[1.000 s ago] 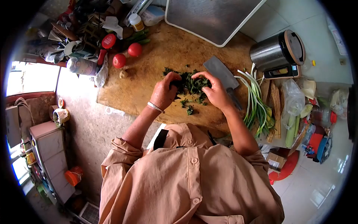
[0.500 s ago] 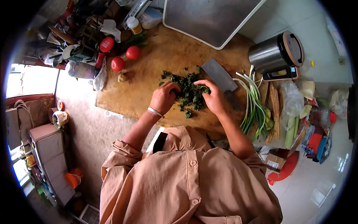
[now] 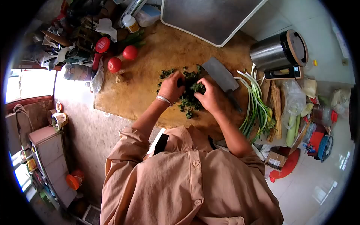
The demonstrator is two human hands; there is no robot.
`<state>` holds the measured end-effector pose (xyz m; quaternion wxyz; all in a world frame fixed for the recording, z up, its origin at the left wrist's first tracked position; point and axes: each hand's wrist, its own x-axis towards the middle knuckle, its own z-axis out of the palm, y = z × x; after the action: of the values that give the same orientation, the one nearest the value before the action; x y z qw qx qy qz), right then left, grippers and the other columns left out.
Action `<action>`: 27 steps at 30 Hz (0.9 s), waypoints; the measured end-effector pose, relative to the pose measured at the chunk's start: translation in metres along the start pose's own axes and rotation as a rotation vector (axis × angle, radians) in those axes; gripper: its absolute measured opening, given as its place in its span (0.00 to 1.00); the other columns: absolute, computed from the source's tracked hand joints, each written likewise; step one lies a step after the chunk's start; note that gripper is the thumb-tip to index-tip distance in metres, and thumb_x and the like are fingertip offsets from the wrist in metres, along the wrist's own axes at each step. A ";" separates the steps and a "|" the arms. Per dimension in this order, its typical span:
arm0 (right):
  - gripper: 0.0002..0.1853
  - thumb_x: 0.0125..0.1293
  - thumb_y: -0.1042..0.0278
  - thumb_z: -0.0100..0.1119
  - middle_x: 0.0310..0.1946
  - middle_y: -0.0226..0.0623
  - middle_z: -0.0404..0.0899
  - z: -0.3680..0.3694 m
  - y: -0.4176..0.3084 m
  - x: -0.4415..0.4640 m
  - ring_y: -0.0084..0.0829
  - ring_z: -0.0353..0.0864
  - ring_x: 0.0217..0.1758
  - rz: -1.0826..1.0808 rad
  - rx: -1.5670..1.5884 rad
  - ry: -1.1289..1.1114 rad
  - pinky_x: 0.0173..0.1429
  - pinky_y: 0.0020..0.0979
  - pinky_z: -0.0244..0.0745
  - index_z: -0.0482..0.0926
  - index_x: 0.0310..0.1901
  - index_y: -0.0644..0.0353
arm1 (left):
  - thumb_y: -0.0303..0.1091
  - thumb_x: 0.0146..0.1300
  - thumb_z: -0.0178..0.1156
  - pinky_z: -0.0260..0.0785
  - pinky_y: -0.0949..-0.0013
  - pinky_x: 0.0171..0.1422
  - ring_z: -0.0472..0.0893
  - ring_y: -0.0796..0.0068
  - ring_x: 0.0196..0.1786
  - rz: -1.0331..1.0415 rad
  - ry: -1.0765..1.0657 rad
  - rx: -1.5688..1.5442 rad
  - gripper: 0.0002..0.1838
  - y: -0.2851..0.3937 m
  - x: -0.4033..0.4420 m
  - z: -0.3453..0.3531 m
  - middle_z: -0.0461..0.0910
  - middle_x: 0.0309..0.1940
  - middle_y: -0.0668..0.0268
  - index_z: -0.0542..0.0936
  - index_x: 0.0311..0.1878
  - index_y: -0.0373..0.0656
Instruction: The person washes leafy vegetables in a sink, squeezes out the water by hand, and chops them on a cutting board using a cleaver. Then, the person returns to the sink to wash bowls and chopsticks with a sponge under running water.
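Note:
Dark chopped leafy greens (image 3: 190, 101) lie in a loose pile on the wooden board (image 3: 150, 48). My left hand (image 3: 171, 89), with a pale band at the wrist, curls into the left side of the pile; its fingertips are mostly hidden among the leaves. Opposite it, my right hand (image 3: 209, 97) pinches a clump of the greens between thumb and fingers. Just beyond the right hand rests a cleaver (image 3: 220, 73), blade flat on the board, its dark handle pointing back toward me.
Two tomatoes (image 3: 114, 65) and a small pale root-like piece (image 3: 119, 78) sit to the left. Spring onions (image 3: 255, 101) lie at the right, near a steel pot-like appliance (image 3: 270, 52). A grey white-rimmed panel (image 3: 210, 18) stands at the back. Clutter fills the back left.
My left hand has shifted right and a little up, closer to the right hand. My right hand has moved slightly left and now has a clump of greens gathered. The cleaver stays put.

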<state>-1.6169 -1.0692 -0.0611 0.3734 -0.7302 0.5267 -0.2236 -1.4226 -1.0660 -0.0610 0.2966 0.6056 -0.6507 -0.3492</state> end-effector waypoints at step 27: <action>0.20 0.50 0.81 0.59 0.46 0.41 0.75 0.001 0.000 0.036 0.44 0.77 0.46 -0.036 -0.197 0.025 0.50 0.39 0.73 0.74 0.47 0.58 | 0.32 0.48 0.62 0.70 0.58 0.57 0.72 0.52 0.56 -0.174 -0.144 0.205 0.33 0.000 -0.013 -0.036 0.66 0.58 0.54 0.66 0.61 0.47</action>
<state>-1.6042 -1.1028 -0.0639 0.2890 -0.7698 0.5377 -0.1863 -1.3926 -1.0566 -0.0400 0.1544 0.6603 -0.6473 -0.3481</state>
